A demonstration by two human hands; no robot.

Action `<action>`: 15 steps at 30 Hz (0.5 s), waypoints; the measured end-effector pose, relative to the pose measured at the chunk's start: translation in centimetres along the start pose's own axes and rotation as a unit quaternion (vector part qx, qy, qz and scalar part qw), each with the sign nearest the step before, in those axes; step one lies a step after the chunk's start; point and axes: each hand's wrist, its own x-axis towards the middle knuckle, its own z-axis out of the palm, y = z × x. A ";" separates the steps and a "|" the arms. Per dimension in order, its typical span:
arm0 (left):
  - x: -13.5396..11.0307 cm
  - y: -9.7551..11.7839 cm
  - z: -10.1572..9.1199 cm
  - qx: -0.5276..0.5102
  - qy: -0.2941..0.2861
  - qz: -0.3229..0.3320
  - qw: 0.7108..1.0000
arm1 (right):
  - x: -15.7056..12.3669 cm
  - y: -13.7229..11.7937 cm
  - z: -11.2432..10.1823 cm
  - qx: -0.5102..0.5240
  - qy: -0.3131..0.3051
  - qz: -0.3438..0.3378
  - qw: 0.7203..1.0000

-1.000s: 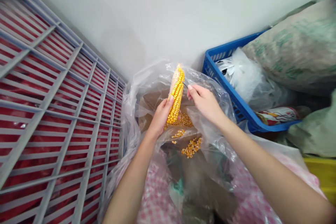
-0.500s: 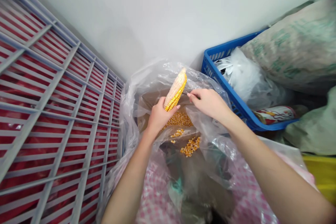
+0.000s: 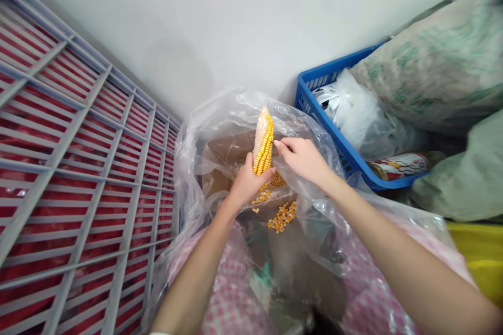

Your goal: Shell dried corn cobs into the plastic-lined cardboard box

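Under your fingers, loose corn kernels (image 3: 283,218) lie in a clear plastic bag (image 3: 214,115). Your left hand (image 3: 247,183) grips the corn cob (image 3: 263,141) while you pull kernels off. Your right fingers (image 3: 288,146) are pinched narrow beside it, maybe holding nothing; you can't tell. Next, pick off more.

Count: hands, 2: left (image 3: 247,180) and right (image 3: 302,159). Dried corn cob (image 3: 263,141), 1, in the left hand. Heaps of loose corn kernels (image 3: 281,217), 3, below the hands. Clear plastic liner (image 3: 220,115), 1, around and under the hands. Left of the hands: grey lattice crate (image 3: 80,167), 1. Right of the hands: blue plastic basket (image 3: 338,63), 1; white plastic bag (image 3: 353,110), 1; printed packet (image 3: 398,166), 1; woven sacks (image 3: 428,63), 2; yellow bin (image 3: 475,251), 1.
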 end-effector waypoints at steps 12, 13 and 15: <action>0.2 0.2 0.2 -0.236 -0.033 -0.073 0.968 | 1.0 -0.2 1.0 0.012 0.063 0.098 0.993; 0.1 0.2 0.5 -0.267 -0.044 -0.096 0.958 | 1.1 0.0 1.1 0.001 0.054 0.104 0.993; -0.1 0.3 1.3 -0.314 -0.066 -0.151 0.935 | 1.5 0.5 1.6 -0.034 0.026 0.109 0.993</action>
